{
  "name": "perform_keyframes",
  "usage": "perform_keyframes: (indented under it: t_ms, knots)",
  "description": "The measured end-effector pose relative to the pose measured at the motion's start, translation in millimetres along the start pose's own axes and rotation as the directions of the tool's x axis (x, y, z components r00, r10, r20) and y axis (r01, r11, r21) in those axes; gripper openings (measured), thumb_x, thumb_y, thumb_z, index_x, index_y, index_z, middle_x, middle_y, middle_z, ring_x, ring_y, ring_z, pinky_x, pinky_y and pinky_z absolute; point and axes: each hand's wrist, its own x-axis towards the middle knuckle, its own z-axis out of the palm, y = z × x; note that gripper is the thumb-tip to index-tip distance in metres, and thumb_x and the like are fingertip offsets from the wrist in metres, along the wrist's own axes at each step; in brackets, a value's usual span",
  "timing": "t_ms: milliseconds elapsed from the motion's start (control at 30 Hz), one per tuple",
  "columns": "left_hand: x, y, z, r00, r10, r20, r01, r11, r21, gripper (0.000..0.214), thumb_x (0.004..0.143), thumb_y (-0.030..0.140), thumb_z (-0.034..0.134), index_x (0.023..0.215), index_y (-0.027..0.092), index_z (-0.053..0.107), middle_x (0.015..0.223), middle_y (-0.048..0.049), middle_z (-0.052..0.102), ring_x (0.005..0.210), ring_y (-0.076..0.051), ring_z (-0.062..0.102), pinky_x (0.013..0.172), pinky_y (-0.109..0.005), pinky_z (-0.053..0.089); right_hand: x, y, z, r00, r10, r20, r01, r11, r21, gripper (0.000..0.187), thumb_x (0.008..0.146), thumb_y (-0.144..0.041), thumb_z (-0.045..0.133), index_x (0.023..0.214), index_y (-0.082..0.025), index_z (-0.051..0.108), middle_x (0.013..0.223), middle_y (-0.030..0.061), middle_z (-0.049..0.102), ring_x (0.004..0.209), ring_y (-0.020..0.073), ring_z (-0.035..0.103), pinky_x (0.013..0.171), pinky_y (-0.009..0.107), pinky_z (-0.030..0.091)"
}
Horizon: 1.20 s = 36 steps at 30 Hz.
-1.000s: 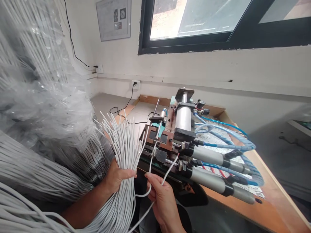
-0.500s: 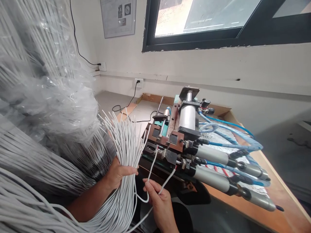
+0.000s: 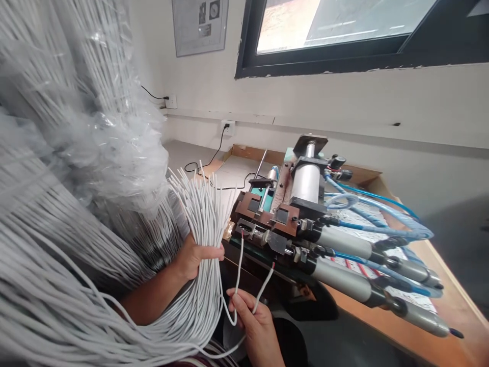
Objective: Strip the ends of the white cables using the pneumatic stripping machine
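Observation:
My left hand (image 3: 196, 256) is closed around a thick bundle of light grey cables (image 3: 206, 224), whose cut ends fan out upward. In my right hand (image 3: 254, 316) two cable strands are pinched between thumb and fingers. One strand (image 3: 240, 265) rises to a stripped end with a little red showing, in front of the machine's jaws. The other strand (image 3: 264, 286) leans right, and its tip is red too. Just beyond both hands stands a pneumatic machine (image 3: 275, 239) with metal cylinders and brown plates. Whether the strand tips touch it I cannot tell.
Large bunches of grey cable in clear plastic wrap (image 3: 126, 163) hang and pile on the left. Blue air hoses (image 3: 382, 214) loop at the machine's right. The wooden bench (image 3: 431, 285) has a raised edge, and a black cord (image 3: 219, 148) runs to a wall socket.
The whole view has shifted, so the machine and wall sit farther right. Both strands held by my right hand have moved a little left relative to the machine. Each hand keeps its hold.

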Motion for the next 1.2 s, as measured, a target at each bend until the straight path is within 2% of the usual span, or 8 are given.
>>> perform_keyframes:
  t_ms: [133, 267, 400, 567, 667, 800, 900, 1200]
  knots:
    - [0, -4, 4.9, 0.998, 0.002, -0.068, -0.003, 1.0, -0.007, 0.017, 0.049, 0.013, 0.071, 0.065, 0.011, 0.064, 0.06, -0.002, 0.064, 0.059, -0.016, 0.059, 0.055, -0.025, 0.042, -7, -4, 3, 0.998, -0.007, 0.06, 0.011, 0.998, -0.065, 0.029, 0.068, -0.043, 0.064, 0.074, -0.015, 0.067, 0.054, -0.001, 0.05, 0.047, 0.0085, 0.034, 0.045, 0.021, 0.029]
    - [1, -8, 7.0, 0.996, 0.015, -0.088, -0.018, 0.999, -0.043, 0.023, 0.047, 0.01, 0.071, 0.069, 0.013, 0.065, 0.06, 0.0012, 0.062, 0.055, -0.012, 0.056, 0.055, -0.024, 0.043, -15, -10, 6, 0.991, -0.053, 0.119, 0.073, 0.983, -0.167, 0.026, 0.069, -0.041, 0.062, 0.065, -0.016, 0.064, 0.058, 0.0012, 0.054, 0.056, 0.0134, 0.043, 0.052, 0.023, 0.036]
    - [0, -8, 9.0, 0.997, 0.012, -0.072, -0.017, 0.997, -0.074, 0.02, 0.047, 0.009, 0.068, 0.066, 0.013, 0.063, 0.057, 0.0024, 0.059, 0.051, -0.011, 0.053, 0.055, -0.025, 0.043, -20, -17, 9, 0.979, -0.081, 0.188, 0.123, 0.965, -0.23, 0.029, 0.073, -0.042, 0.057, 0.06, -0.016, 0.06, 0.057, 0.0002, 0.051, 0.056, 0.0134, 0.042, 0.054, 0.024, 0.037]
    - [-3, -5, 9.3, 0.999, -0.02, -0.033, 0.017, 0.997, -0.069, 0.017, 0.049, 0.009, 0.067, 0.065, 0.012, 0.062, 0.056, 0.0009, 0.057, 0.048, -0.012, 0.052, 0.051, -0.026, 0.043, -20, -22, 12, 0.972, -0.006, 0.234, 0.078, 0.95, -0.301, 0.037, 0.075, -0.049, 0.051, 0.056, -0.017, 0.052, 0.054, -0.002, 0.043, 0.054, 0.0125, 0.038, 0.054, 0.023, 0.034]
    - [-3, -6, 8.2, 0.999, -0.018, -0.034, 0.016, 0.998, -0.066, 0.02, 0.047, 0.008, 0.068, 0.065, 0.012, 0.062, 0.057, 0.0007, 0.058, 0.049, -0.012, 0.051, 0.05, -0.026, 0.043, -18, -24, 12, 0.977, -0.011, 0.214, 0.09, 0.928, -0.361, 0.044, 0.077, -0.055, 0.043, 0.054, -0.018, 0.049, 0.052, -0.0019, 0.041, 0.053, 0.0132, 0.037, 0.052, 0.024, 0.031]
    - [-4, -6, 7.7, 1.0, -0.003, -0.029, 0.001, 0.998, -0.062, 0.021, 0.045, 0.006, 0.068, 0.064, 0.012, 0.062, 0.059, -0.0001, 0.059, 0.055, -0.013, 0.052, 0.055, -0.025, 0.043, -14, -27, 12, 0.992, -0.071, 0.1, 0.107, 0.902, -0.418, 0.051, 0.082, -0.057, 0.028, 0.057, -0.019, 0.05, 0.051, -0.0014, 0.041, 0.05, 0.0139, 0.036, 0.05, 0.026, 0.029]
    - [-5, -5, 7.8, 1.0, -0.003, -0.02, 0.002, 0.998, -0.062, 0.021, 0.046, 0.005, 0.068, 0.065, 0.012, 0.063, 0.06, -0.0004, 0.06, 0.055, -0.013, 0.053, 0.056, -0.026, 0.043, -10, -28, 14, 0.991, -0.115, 0.07, 0.134, 0.879, -0.457, 0.05, 0.083, -0.055, 0.028, 0.055, -0.019, 0.048, 0.051, -0.0013, 0.041, 0.051, 0.0139, 0.036, 0.05, 0.026, 0.029]
    - [-7, -7, 4.1, 0.999, 0.003, -0.042, -0.005, 0.998, -0.063, 0.021, 0.047, 0.007, 0.067, 0.067, 0.012, 0.062, 0.06, -0.0003, 0.059, 0.055, -0.013, 0.052, 0.055, -0.027, 0.042, -8, -24, 18, 0.978, -0.171, 0.122, 0.209, 0.851, -0.482, 0.047, 0.081, -0.054, 0.034, 0.055, -0.019, 0.051, 0.05, -0.001, 0.044, 0.049, 0.0138, 0.039, 0.048, 0.025, 0.03]
